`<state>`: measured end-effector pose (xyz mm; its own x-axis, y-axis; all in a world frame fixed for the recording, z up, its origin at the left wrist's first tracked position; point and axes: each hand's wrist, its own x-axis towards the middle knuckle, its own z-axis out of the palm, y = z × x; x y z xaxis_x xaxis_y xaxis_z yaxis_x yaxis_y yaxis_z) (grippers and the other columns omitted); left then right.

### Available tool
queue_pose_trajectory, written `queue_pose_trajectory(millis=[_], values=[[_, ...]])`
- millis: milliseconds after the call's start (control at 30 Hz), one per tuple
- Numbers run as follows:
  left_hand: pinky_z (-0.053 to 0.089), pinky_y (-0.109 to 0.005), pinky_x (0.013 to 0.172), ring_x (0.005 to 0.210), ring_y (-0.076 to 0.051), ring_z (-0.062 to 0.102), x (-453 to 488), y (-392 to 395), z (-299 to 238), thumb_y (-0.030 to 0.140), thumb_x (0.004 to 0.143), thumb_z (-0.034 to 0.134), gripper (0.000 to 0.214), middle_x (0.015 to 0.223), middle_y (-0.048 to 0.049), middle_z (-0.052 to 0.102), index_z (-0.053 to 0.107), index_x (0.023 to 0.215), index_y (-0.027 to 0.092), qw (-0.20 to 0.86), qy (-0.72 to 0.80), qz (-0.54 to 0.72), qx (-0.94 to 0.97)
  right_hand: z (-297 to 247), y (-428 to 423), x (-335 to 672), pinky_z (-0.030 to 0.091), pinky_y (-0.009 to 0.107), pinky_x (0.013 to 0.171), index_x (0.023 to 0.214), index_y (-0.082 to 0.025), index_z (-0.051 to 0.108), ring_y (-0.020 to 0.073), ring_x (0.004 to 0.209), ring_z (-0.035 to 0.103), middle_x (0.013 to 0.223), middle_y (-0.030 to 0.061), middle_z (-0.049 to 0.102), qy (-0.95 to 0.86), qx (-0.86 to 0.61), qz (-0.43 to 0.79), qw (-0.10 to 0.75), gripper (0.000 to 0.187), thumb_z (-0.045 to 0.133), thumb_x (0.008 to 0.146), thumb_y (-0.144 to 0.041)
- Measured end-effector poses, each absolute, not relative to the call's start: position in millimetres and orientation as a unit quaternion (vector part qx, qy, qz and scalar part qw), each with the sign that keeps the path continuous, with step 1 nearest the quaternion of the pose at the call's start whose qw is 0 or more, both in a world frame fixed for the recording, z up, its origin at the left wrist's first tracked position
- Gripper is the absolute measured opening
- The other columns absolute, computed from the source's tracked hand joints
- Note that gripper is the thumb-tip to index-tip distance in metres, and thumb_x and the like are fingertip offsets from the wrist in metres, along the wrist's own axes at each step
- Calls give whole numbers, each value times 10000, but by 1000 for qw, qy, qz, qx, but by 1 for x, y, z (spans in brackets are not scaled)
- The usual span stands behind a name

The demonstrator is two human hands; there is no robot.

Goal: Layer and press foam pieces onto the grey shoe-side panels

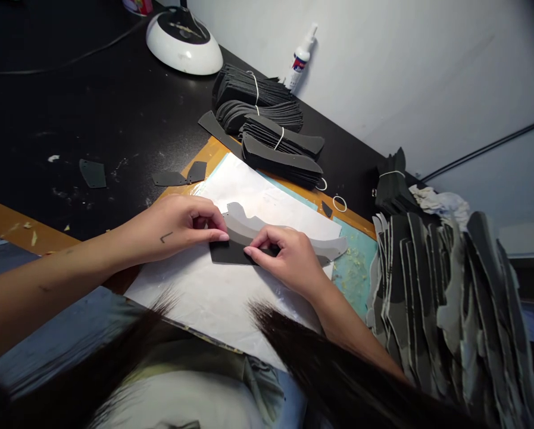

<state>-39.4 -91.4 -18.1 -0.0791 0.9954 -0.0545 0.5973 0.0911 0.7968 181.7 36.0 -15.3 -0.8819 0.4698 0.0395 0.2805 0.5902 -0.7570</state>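
Note:
A black flat cut piece [231,252] lies on white paper [190,295], along the lower edge of a curved grey piece [247,221] with a lighter grey border. My left hand [190,223] is closed in a pinch at the left end, where the two pieces meet. My right hand [287,253] pinches the black piece near its middle and covers its right part. The grey piece's right end shows beyond my right hand. I cannot tell whether the two pieces are joined under my fingers.
Banded bundles of black pieces [284,149] lie beyond the paper. Many grey and black pieces [409,280] stand packed at right. Loose dark pieces [92,173] lie at left. A white lamp base [184,56] and a white bottle [300,59] stand at the back.

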Motion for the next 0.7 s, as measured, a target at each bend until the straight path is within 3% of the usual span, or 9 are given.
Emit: queue_pose_trajectory(millis=[133, 367, 567, 700], values=[[403, -244, 618, 721, -153, 596, -41, -92, -19, 506, 958, 627, 342, 830, -26, 716, 756, 958, 189, 312, 678, 352, 565, -15, 36, 182, 401, 262, 652, 763, -205, 695, 123, 650, 573, 696, -29, 673, -883, -215, 401, 113, 118, 755, 864, -217], [397, -237, 596, 658, -132, 554, -45, -93, -24, 443, 923, 681, 278, 765, -1, 624, 733, 1059, 206, 291, 684, 376, 553, -15, 36, 182, 394, 264, 643, 761, -207, 695, 124, 649, 571, 693, -27, 667, -880, -219, 406, 109, 117, 751, 862, -226], [404, -238, 668, 747, -140, 529, -46, -93, -25, 407, 899, 739, 234, 857, -10, 600, 740, 1046, 225, 256, 659, 362, 608, -15, 36, 182, 382, 261, 644, 770, -201, 697, 113, 647, 566, 690, -36, 656, -880, -217, 408, 109, 109, 752, 861, -222], [395, -236, 649, 725, -132, 511, -43, -96, -23, 368, 950, 698, 177, 878, -31, 613, 752, 926, 201, 244, 638, 379, 625, -15, 36, 182, 388, 266, 656, 771, -201, 693, 122, 664, 573, 710, -23, 671, -880, -217, 408, 108, 113, 742, 867, -233]])
